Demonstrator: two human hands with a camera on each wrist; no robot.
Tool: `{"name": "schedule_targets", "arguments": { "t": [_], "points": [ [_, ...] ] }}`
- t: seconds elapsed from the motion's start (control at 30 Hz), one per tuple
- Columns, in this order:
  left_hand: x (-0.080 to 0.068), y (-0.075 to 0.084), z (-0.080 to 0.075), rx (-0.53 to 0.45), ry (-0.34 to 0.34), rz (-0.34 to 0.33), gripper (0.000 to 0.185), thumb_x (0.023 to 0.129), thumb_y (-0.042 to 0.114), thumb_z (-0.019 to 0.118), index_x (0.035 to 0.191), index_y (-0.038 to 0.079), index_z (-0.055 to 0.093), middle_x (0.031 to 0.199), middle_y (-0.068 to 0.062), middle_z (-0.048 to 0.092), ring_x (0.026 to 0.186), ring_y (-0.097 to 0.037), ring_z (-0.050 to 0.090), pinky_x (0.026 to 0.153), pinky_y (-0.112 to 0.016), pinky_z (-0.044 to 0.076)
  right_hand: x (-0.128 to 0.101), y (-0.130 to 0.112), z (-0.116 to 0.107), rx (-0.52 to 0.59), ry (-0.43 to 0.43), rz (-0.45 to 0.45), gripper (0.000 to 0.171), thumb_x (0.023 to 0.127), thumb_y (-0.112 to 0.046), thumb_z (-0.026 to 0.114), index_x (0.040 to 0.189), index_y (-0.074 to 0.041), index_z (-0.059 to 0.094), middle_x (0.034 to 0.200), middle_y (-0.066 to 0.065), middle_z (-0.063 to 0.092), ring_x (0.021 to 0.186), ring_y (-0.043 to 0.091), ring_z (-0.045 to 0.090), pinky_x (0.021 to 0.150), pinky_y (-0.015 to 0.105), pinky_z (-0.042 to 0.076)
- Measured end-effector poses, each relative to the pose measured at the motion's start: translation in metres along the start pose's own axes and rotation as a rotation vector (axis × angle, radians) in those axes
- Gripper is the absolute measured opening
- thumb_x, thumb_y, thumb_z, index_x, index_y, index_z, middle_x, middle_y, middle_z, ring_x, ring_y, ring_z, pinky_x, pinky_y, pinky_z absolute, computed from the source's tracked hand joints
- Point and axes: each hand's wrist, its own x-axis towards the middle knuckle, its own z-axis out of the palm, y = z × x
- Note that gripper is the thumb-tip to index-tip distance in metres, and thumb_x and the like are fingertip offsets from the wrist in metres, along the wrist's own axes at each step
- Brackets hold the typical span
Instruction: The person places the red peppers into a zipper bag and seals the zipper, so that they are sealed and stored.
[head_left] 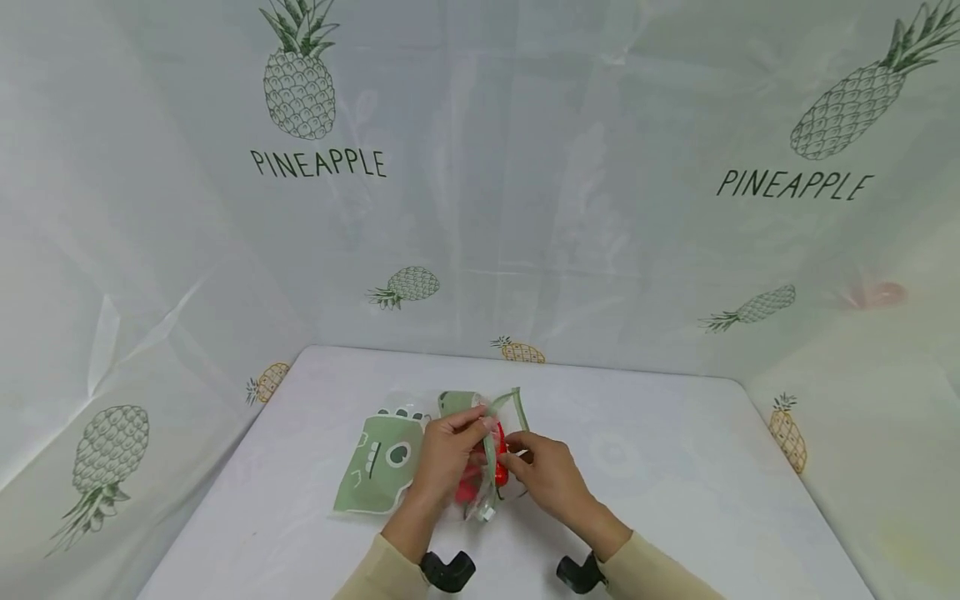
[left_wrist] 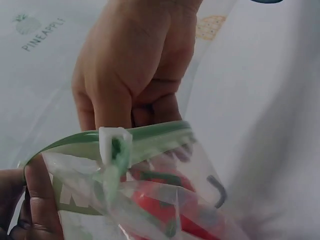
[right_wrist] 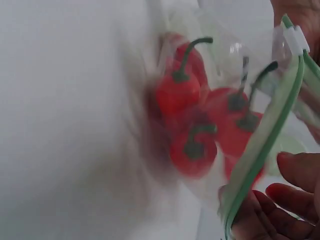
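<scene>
A clear zip bag with green trim stands tilted on the table, its mouth spread apart on the right. Red peppers with curved dark green stems sit inside it, several of them, seen through the film. Its white slider is at the end of the zip strip nearest the person. My left hand pinches the bag's zip edge between thumb and fingers. At the mouth, my right hand has its fingers loosely bent, some partly hidden behind the green strip; thumb and index tips stand apart with nothing between them.
A second green bag with a one-eyed monster face lies flat left of the hands. The white table is backed by a pale curtain printed with pineapples. A black camera mount sits below each wrist.
</scene>
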Motion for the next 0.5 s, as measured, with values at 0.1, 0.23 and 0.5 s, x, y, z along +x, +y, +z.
{"name": "schedule_targets", "arguments": {
  "t": [0.1,0.23,0.5],
  "points": [
    [0.0,0.001,-0.004,0.038,0.032,0.012,0.036,0.099,0.024,0.076,0.131,0.007,0.075,0.105,-0.011,0.077,0.074,-0.013,0.07,0.064,-0.023,0.062,0.001,0.001,-0.006,0.005,0.041,0.028,0.018,0.1,-0.019,0.074,0.115,-0.008,0.076,0.1,0.007,0.078,0.072,0.012,0.07,0.059,0.02,0.058],
    [-0.002,0.003,-0.007,0.031,0.039,-0.003,0.034,0.099,0.022,0.076,0.13,0.007,0.075,0.104,-0.009,0.076,0.074,-0.012,0.067,0.063,-0.022,0.06,0.006,0.003,-0.015,0.094,0.128,0.076,0.011,0.101,-0.017,0.073,0.105,-0.008,0.077,0.088,0.009,0.076,0.073,0.019,0.071,0.06,0.021,0.061],
    [-0.005,0.005,-0.009,0.014,0.024,-0.017,0.033,0.099,0.018,0.074,0.13,0.005,0.075,0.099,-0.006,0.076,0.07,-0.011,0.066,0.06,-0.021,0.058,0.028,0.013,-0.039,0.053,0.226,0.112,0.018,0.103,-0.021,0.07,0.113,-0.009,0.079,0.1,0.007,0.079,0.088,0.021,0.075,0.076,0.034,0.065]
  ]
}}
